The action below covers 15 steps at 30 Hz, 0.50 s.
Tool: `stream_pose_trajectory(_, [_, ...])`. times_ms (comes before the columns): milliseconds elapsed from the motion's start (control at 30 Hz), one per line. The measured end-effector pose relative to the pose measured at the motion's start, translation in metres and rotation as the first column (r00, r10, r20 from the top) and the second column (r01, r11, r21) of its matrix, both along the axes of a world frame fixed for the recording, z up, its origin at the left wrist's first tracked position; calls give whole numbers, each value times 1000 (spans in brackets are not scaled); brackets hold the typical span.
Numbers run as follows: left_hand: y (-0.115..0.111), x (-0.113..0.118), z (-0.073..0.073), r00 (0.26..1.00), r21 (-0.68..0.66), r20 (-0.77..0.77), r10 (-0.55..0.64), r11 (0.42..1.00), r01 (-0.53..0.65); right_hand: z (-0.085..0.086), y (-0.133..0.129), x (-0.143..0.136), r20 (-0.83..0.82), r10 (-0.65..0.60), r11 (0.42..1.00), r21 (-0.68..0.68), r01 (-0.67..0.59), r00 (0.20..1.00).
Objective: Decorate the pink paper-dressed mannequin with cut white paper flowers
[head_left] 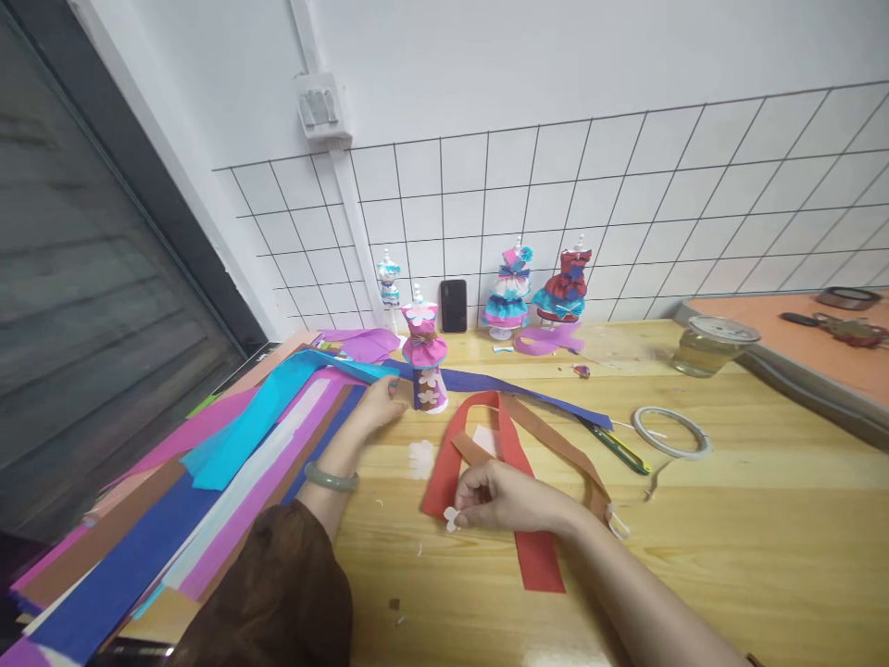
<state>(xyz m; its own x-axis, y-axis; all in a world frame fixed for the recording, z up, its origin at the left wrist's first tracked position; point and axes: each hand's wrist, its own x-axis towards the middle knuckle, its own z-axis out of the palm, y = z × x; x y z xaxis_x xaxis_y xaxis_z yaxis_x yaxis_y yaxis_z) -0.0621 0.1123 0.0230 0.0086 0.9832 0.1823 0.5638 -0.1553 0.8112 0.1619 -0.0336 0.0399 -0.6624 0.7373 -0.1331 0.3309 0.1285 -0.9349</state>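
My right hand (490,496) pinches a small white paper flower (451,519) between thumb and fingertips, low over a red crepe paper strip (514,454). My left hand (379,408) is at the table, fingers slightly apart, just left of a small dress form (425,343). That form wears a pink top with a bow and a brown, purple and white lower part with white flowers. The end of a turquoise paper strip (298,380) lies close behind the left fingertips. A pale scalloped paper cutout (420,459) lies between my hands.
Layered coloured paper strips (208,500) cover the left side. More dressed forms (508,292) and a phone (454,306) stand at the back. A green utility knife (618,448), a tape roll (670,433) and a lidded cup (715,346) are on the right.
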Motion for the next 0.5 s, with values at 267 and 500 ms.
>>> stream_pose_trajectory(267, [-51,31,8,998,218,-47,-37,975,46,-18,17,-3,-135,-442,890,63,453,887])
stream_pose_trajectory(500, [-84,51,0,946,156,84,-314,941,299,-23,21,-6,-275,-549,827,-47,560,789])
